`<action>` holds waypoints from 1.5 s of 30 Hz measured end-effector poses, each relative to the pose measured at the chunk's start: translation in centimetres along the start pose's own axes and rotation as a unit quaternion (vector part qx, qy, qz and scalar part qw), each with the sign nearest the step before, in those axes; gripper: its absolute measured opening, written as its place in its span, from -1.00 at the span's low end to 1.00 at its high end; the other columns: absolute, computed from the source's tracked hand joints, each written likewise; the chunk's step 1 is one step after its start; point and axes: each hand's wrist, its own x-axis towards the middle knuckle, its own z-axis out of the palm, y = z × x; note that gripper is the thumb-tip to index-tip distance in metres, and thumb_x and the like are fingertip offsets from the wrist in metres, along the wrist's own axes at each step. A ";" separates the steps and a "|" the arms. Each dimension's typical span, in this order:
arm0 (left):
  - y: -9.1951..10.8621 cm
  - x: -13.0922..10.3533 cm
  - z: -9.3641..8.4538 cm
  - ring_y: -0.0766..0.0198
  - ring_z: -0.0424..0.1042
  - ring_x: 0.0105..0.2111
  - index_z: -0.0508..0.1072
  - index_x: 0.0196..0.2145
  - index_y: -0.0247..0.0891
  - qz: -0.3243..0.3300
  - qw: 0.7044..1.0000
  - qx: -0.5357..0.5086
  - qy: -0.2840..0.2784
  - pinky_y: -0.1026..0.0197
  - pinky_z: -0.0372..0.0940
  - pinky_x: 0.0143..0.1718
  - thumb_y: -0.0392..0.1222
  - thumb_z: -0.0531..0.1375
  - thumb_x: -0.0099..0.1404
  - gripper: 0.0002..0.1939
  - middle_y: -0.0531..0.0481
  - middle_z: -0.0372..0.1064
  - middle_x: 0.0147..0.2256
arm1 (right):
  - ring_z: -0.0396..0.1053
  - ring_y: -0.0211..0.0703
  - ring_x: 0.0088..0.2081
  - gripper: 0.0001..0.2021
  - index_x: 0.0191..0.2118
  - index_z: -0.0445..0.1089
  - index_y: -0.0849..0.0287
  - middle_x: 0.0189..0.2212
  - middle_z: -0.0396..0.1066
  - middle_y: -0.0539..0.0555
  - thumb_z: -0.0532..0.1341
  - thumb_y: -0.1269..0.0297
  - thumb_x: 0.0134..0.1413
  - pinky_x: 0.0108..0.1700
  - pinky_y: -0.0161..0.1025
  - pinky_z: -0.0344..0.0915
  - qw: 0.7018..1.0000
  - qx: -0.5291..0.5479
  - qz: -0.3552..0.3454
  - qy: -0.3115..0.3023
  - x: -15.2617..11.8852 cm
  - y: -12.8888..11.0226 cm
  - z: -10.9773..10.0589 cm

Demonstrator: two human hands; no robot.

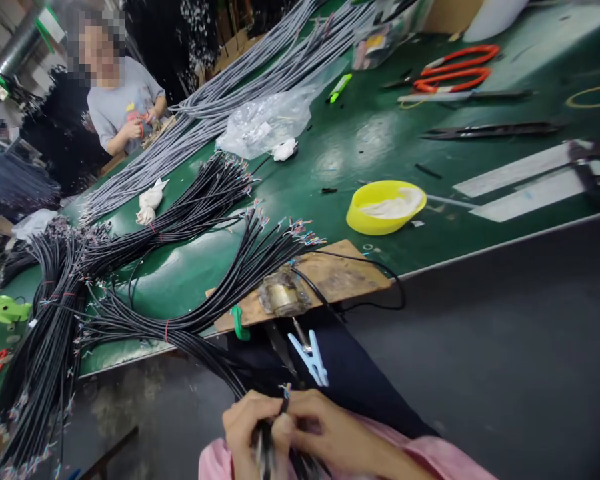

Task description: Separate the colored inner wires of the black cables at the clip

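Note:
At the bottom of the view my left hand [247, 427] and my right hand [325, 433] meet over my lap. Both pinch the stripped end of a black cable [284, 403], whose thin coloured wires stick up between my fingertips. My left hand also grips a bunch of black cables [265, 453] running down out of view. Just above my hands a light blue clip [310, 360] hangs below a wooden board [330, 277] that juts over the table edge. A small taped metal part [283, 297] sits on that board.
Bundles of black cables [180, 267] fan across the green table [360, 140] and hang off its left side. Grey cables [240, 87] lie further back. A yellow bowl [384, 207], orange-handled cutters [455, 67] and a plastic bag [270, 120] are on the table. Another person [120, 100] works at the far left.

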 end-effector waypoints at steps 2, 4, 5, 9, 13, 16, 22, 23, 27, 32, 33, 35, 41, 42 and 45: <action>0.0 0.1 0.2 0.35 0.28 -0.63 0.47 -0.44 -0.25 0.030 0.999 0.019 0.001 0.31 0.12 -0.53 -0.07 0.12 0.32 -0.74 0.03 0.32 -0.63 | 0.29 -0.19 -0.45 -0.57 -0.56 0.38 0.24 -0.56 0.37 0.10 0.11 0.02 0.16 -0.39 -0.28 0.18 0.996 -0.063 -0.021 0.066 -0.7 -0.8 -0.7; 0.1 0.3 0.2 0.40 0.25 -0.67 0.45 -0.49 -0.26 0.052 0.997 0.048 -0.018 0.33 0.09 -0.55 -0.05 0.07 0.36 -0.65 0.07 0.29 -0.67 | 0.33 -0.21 -0.46 -0.66 -0.46 0.43 0.23 -0.53 0.40 0.10 0.09 0.14 0.21 -0.40 -0.32 0.23 0.986 -0.082 -0.057 0.137 -1.5 -1.9 -1.3; 0.2 0.4 0.2 0.41 0.25 -0.68 0.44 -0.51 -0.27 0.067 0.995 0.061 -0.035 0.34 0.09 -0.55 -0.05 0.05 0.38 -0.62 0.08 0.30 -0.67 | 0.35 -0.23 -0.45 -0.72 -0.41 0.45 0.22 -0.51 0.41 0.09 0.11 0.19 0.21 -0.39 -0.35 0.26 0.979 -0.074 -0.084 0.170 -2.0 -2.4 -1.5; 0.7 1.0 0.2 0.45 0.23 -0.71 0.35 -0.59 -0.31 0.109 0.984 0.103 -0.095 0.36 0.09 -0.57 -0.04 -0.07 0.45 -0.49 0.10 0.25 -0.71 | 0.39 -0.33 -0.46 -0.86 -0.19 0.46 0.15 -0.48 0.41 0.02 0.19 0.38 0.15 -0.39 -0.49 0.33 0.952 -0.017 -0.185 0.241 -2.8 -4.2 -1.9; 0.8 1.2 0.1 0.46 0.23 -0.72 0.31 -0.62 -0.32 0.099 0.979 0.123 -0.129 0.34 0.08 -0.56 0.00 -0.15 0.47 -0.41 0.10 0.23 -0.72 | 0.42 -0.30 -0.43 -0.89 -0.26 0.49 0.16 -0.47 0.44 0.06 0.21 0.34 0.16 -0.36 -0.48 0.36 0.949 0.016 -0.216 0.229 -2.6 -4.8 -1.9; 0.6 1.4 -0.1 0.46 0.25 -0.70 0.33 -0.59 -0.32 0.108 0.973 0.114 -0.169 0.34 0.10 -0.55 0.00 -0.15 0.47 -0.42 0.09 0.26 -0.70 | 0.40 -0.26 -0.46 -0.73 -0.45 0.45 0.21 -0.53 0.41 0.09 0.17 0.19 0.20 -0.41 -0.44 0.35 0.950 0.022 -0.204 0.235 -2.4 -4.6 -1.9; 1.0 2.2 0.2 0.43 0.33 -0.61 0.41 -0.38 -0.31 0.101 0.971 0.088 -0.198 0.42 0.19 -0.56 0.00 0.10 0.35 -0.69 0.06 0.35 -0.58 | 0.36 -0.29 -0.51 -0.70 -0.49 0.41 0.25 -0.55 0.38 0.09 0.16 0.21 0.20 -0.49 -0.44 0.28 0.963 0.003 -0.127 0.237 -2.4 -4.3 -2.1; 1.0 2.2 0.3 0.43 0.34 -0.60 0.39 -0.35 -0.30 0.093 0.974 0.079 -0.190 0.44 0.21 -0.54 -0.04 0.14 0.33 -0.75 0.07 0.36 -0.56 | 0.36 -0.29 -0.51 -0.71 -0.50 0.42 0.26 -0.55 0.38 0.09 0.17 0.22 0.19 -0.48 -0.44 0.28 0.964 0.006 -0.118 0.236 -2.4 -4.2 -2.1; 0.2 1.7 0.5 0.44 0.34 -0.58 0.34 -0.27 -0.26 0.053 0.984 0.034 -0.167 0.46 0.24 -0.50 -0.12 0.16 0.33 -0.85 0.09 0.35 -0.53 | 0.38 -0.26 -0.48 -0.72 -0.45 0.48 0.28 -0.52 0.41 0.13 0.21 0.18 0.15 -0.46 -0.42 0.31 0.970 0.064 -0.086 0.218 -2.4 -3.7 -2.1; -0.6 1.3 0.1 0.40 0.34 -0.56 0.41 -0.18 -0.27 0.066 0.979 0.045 -0.189 0.40 0.24 -0.48 -0.14 0.12 0.35 -0.83 0.05 0.36 -0.51 | 0.42 -0.21 -0.40 -0.70 -0.40 0.49 0.29 -0.45 0.43 0.16 0.19 0.14 0.16 -0.37 -0.37 0.35 0.974 0.098 -0.074 0.192 -2.2 -3.1 -1.9; -0.6 1.4 0.0 0.39 0.35 -0.54 0.42 -0.17 -0.27 0.075 0.977 0.055 -0.193 0.39 0.24 -0.47 -0.16 0.12 0.36 -0.83 0.03 0.38 -0.49 | 0.42 -0.21 -0.40 -0.71 -0.40 0.49 0.29 -0.45 0.43 0.16 0.18 0.16 0.17 -0.37 -0.36 0.36 0.975 0.083 -0.075 0.191 -2.2 -3.2 -2.0; -0.5 1.6 0.0 0.38 0.36 -0.52 0.43 -0.15 -0.29 0.098 0.972 0.074 -0.201 0.37 0.25 -0.46 -0.20 0.11 0.36 -0.83 0.00 0.39 -0.47 | 0.41 -0.23 -0.42 -0.74 -0.41 0.47 0.29 -0.47 0.41 0.14 0.14 0.24 0.18 -0.38 -0.38 0.34 0.975 0.026 -0.078 0.206 -2.3 -3.6 -2.0; -0.4 2.1 0.3 0.37 0.35 -0.49 0.39 -0.02 -0.28 0.155 0.962 0.086 -0.208 0.36 0.24 -0.48 -0.24 0.10 0.37 -0.76 -0.01 0.36 -0.45 | 0.36 -0.29 -0.48 -0.77 -0.46 0.42 0.26 -0.51 0.38 0.08 0.10 0.37 0.18 -0.46 -0.43 0.29 0.965 -0.060 -0.099 0.235 -2.6 -4.5 -2.0; -0.4 2.1 0.3 0.37 0.36 -0.48 0.38 0.00 -0.28 0.159 0.961 0.079 -0.212 0.37 0.24 -0.47 -0.23 0.09 0.37 -0.74 -0.01 0.36 -0.44 | 0.37 -0.29 -0.47 -0.76 -0.45 0.43 0.26 -0.50 0.39 0.09 0.10 0.36 0.19 -0.46 -0.43 0.29 0.968 -0.048 -0.100 0.224 -2.6 -4.4 -2.0; -0.4 2.3 0.2 0.37 0.37 -0.46 0.40 -0.03 -0.29 0.167 0.956 0.055 -0.235 0.35 0.22 -0.46 -0.18 0.05 0.41 -0.74 -0.03 0.38 -0.43 | 0.39 -0.27 -0.43 -0.76 -0.43 0.44 0.26 -0.48 0.41 0.10 0.10 0.34 0.21 -0.41 -0.43 0.33 0.969 -0.043 -0.116 0.212 -2.6 -4.4 -1.9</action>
